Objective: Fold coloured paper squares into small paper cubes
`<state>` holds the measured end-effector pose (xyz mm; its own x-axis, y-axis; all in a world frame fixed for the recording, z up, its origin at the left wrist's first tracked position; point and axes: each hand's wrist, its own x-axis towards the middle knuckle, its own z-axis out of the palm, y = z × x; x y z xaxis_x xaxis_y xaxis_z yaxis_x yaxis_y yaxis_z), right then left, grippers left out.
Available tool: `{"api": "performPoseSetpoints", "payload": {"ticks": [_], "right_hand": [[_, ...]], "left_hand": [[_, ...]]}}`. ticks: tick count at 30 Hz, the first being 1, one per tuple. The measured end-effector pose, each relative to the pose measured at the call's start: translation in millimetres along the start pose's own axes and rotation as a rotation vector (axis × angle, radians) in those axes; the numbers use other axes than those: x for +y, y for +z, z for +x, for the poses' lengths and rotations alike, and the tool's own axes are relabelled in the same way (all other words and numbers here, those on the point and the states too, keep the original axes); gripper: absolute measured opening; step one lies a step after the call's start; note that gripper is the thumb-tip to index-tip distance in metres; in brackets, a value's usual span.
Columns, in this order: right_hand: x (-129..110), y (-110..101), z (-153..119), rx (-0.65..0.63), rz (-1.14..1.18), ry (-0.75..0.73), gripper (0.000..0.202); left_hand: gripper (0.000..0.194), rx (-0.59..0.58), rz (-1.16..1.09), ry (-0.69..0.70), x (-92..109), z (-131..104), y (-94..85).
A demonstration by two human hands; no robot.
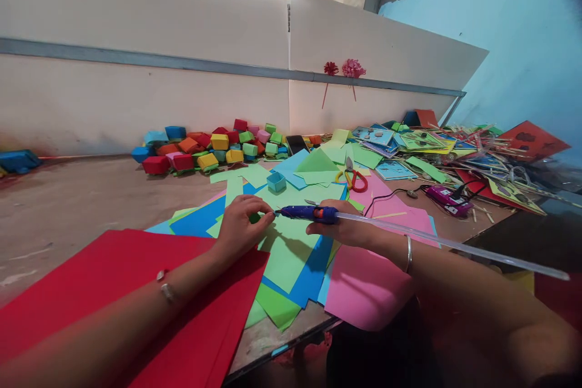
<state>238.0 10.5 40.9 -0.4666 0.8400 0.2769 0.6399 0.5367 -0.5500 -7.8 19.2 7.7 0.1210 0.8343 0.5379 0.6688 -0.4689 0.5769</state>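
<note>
My right hand (345, 229) is wrapped around a dark blue hot glue gun (297, 213), held level over the paper. A long clear glue stick (445, 242) runs out of its back end, above my right forearm. The nozzle points left and meets the fingertips of my left hand (245, 224). Thumb and forefinger of that hand are pinched together; what they hold is too small to make out. Just beyond stands a small open light blue paper box (276, 181) on pale green paper sheets (284, 267).
Folded coloured paper boxes (209, 148) lie heaped at the back. Red-and-yellow-handled scissors (351, 176) rest past my right hand, beside a purple power box (448, 200) with cables. Cards and sticks (409, 139) pile up at right. Red sheets (109, 291) lie under my left forearm.
</note>
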Motion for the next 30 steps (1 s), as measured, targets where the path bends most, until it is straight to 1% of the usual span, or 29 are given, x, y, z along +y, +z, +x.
{"api": "performPoseSetpoints", "payload": {"ticks": [4, 9, 13, 15, 19, 22, 25, 27, 30], "right_hand": [[2.0, 1.5, -0.1, 0.002, 0.013, -0.010, 0.033], [7.2, 2.7, -2.8, 0.001, 0.004, -0.020, 0.037], [12.7, 2.9, -6.2, -0.024, -0.004, -0.003, 0.038], [14.2, 1.8, -7.8, -0.013, 0.007, -0.021, 0.038], [10.1, -1.3, -7.1, 0.020, 0.005, -0.041, 0.037], [3.6, -1.0, -3.0, 0.013, -0.012, -0.023, 0.035], [1.4, 1.8, -0.8, -0.002, -0.024, 0.000, 0.035], [4.6, 3.5, -2.8, -0.009, -0.030, -0.011, 0.036], [16.9, 1.0, -10.2, 0.004, -0.024, -0.036, 0.036]], "left_hand": [[0.021, -0.006, -0.002, -0.004, -1.1, 0.1, 0.0], [0.020, -0.023, 0.009, 0.001, -1.5, 0.7, -0.8], [0.021, -0.027, 0.003, -0.003, -0.8, 0.5, -1.5], [0.020, -0.023, 0.000, -0.006, -1.1, 0.3, -1.1], [0.020, -0.012, -0.006, 0.001, -2.9, 0.2, 0.6], [0.021, -0.003, -0.018, 0.006, -3.7, 0.2, 1.2], [0.021, -0.018, -0.025, 0.006, -3.3, 0.0, 0.3], [0.021, -0.030, -0.024, 0.003, -2.7, -0.2, -0.6], [0.022, -0.040, -0.017, 0.000, -2.2, 0.1, -1.0]]}}
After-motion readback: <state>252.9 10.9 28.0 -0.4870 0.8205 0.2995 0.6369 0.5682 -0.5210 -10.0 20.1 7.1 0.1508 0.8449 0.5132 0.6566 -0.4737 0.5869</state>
